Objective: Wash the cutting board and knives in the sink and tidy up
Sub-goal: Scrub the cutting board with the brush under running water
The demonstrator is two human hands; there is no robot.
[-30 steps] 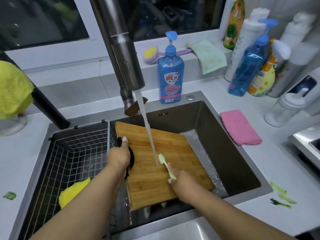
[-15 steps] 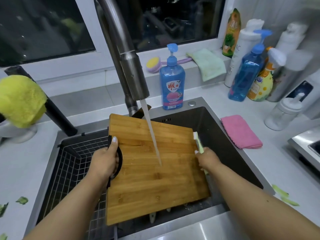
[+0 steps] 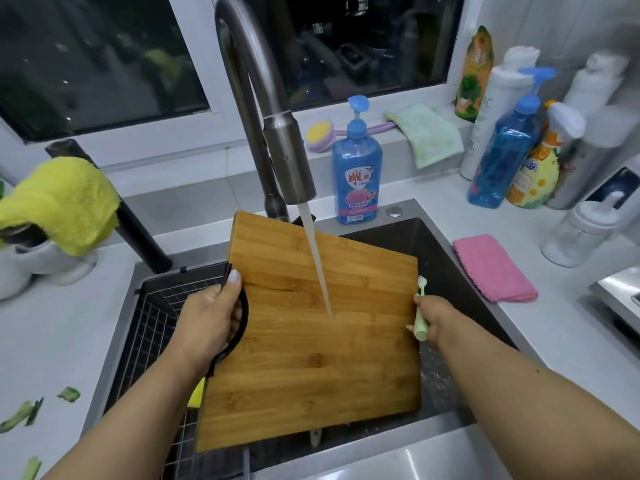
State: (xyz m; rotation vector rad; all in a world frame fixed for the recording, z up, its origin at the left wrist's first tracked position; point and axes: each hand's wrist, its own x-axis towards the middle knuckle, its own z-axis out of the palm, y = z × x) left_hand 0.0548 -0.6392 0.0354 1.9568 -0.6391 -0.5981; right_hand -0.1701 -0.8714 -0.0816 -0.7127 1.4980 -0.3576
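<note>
Over the sink (image 3: 446,258), I am holding the cutting board (image 3: 311,341) tilted under the running faucet (image 3: 277,147), with the stream landing near the middle of its face. My left hand (image 3: 211,320) is gripping the board's left edge at the black handle loop, thumb lying on top of the wood. My right hand (image 3: 433,317) is curled round a small green brush (image 3: 420,306), bristles pointing up, and is sitting against the board's right edge; I cannot tell whether those fingers are also bearing any of the board's weight.

Knives are not clearly showing; a pale object is poking out below the board's near edge inside the sink, and I cannot identify it.

Risks I am noting:
- The board is wet and, by my reading, carried mainly by one hand at one side. A slip there would be dropping it into the basin, possibly onto whatever is lying beneath.
- Water is striking a sloped face, so runoff could be spilling toward the counter's front lip if I am tipping the near edge too far outward.
- With the brush occupying the right hand, a firm second grip is not available.

Green scraps (image 3: 20,414) are lying on the left counter, and a pink cloth (image 3: 491,268) is resting right of the sink; tidying is not yet done.
</note>
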